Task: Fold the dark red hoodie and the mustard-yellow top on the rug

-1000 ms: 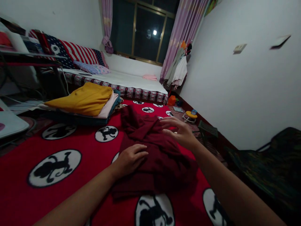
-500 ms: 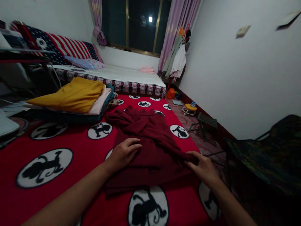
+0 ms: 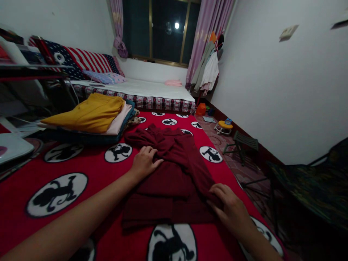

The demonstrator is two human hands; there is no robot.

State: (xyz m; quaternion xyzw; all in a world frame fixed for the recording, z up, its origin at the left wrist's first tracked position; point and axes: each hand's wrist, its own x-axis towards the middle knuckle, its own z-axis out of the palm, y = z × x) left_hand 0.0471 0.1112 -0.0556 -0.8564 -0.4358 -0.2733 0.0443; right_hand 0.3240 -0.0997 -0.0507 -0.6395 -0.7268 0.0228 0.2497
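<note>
- Covering the whole work surface, a red blanket (image 3: 81,170) with black-and-white roundels carries everything; it looks soft and loose, so in my judgement any hard press or tug could drag it and the cloth on it out of line.
- Stack (image 3: 92,117) of folded clothes, yellow on top, sits at the far left, near the garment's upper edge but apart from it; a wide sweep of cloth could knock it.
- Garment (image 3: 174,170), dark red, lies mid-blanket, part folded, its far end bunched and creased. Risk: creases get folded in, or the layers slide apart, if one side is pulled while the other is not held firm.
- Left hand (image 3: 144,163) rests flat on the garment's upper left, fingers (image 3: 152,151) spread and gripping nothing; light pressure alone may let the cloth creep.
- Right hand (image 3: 231,210) is at the near right edge, fingers (image 3: 216,195) curled narrow on a fold of the cloth; a thin pinch could slip.
</note>
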